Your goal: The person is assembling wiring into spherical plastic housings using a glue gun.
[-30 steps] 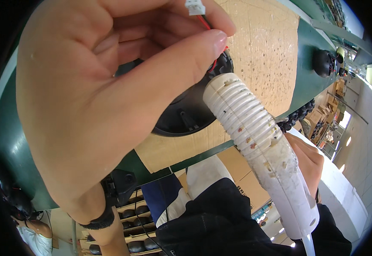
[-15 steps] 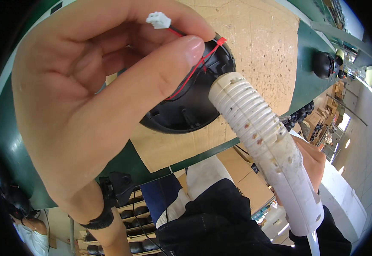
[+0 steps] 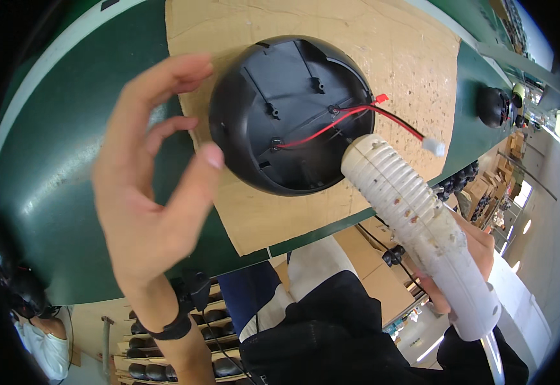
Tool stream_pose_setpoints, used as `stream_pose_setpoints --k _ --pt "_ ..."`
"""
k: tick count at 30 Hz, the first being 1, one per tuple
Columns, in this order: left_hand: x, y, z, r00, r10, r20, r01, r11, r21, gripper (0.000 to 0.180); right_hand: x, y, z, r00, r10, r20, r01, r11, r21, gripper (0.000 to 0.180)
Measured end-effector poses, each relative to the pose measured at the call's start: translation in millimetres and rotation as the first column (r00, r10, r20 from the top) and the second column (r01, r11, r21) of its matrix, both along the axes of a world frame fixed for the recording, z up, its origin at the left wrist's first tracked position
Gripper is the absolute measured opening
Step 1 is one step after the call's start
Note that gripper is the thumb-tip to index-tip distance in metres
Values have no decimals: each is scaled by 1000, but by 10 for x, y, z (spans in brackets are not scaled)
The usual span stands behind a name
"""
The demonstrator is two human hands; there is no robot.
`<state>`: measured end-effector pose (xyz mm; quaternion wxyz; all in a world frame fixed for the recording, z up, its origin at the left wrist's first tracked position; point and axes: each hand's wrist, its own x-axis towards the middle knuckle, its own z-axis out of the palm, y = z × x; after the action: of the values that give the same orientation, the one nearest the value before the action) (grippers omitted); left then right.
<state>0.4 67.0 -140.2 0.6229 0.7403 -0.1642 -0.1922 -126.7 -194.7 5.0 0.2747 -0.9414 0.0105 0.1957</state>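
Note:
A round, hollow black plastic shell lies with its inside facing up. Red and black wires run from its inner floor, with a red tag on them and a white plug at their end, past the shell's right rim. My left hand is just left of the shell, fingers curved and apart, holding nothing. My right hand is closed round a white ribbed corded hand tool, which partly hides it. The tool's upper end overlaps the shell's lower right rim; its working tip cannot be made out.
A cardboard sheet lies under the shell on the green table. More black shells sit at the far right. Racks of black parts stand below the near edge. Another person is at the lower left.
My left hand has let go of the wires and drawn back left and down, opening. The white plug now lies toward the right. The white tool has shifted slightly down and right.

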Motion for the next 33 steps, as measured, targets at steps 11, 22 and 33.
stream_pose_setpoints --k 11,22,33 --pt "-284 -268 -12 990 7 139 -30 987 158 120 -161 157 231 867 -442 -231 449 893 -26 42" --pt "-536 98 247 886 457 80 -462 854 239 120 -662 -302 137 650 -683 -333 697 362 619 67" --pt "-55 -884 356 977 -158 142 117 958 262 107 -1242 -627 -171 612 -681 -403 463 -104 880 62"
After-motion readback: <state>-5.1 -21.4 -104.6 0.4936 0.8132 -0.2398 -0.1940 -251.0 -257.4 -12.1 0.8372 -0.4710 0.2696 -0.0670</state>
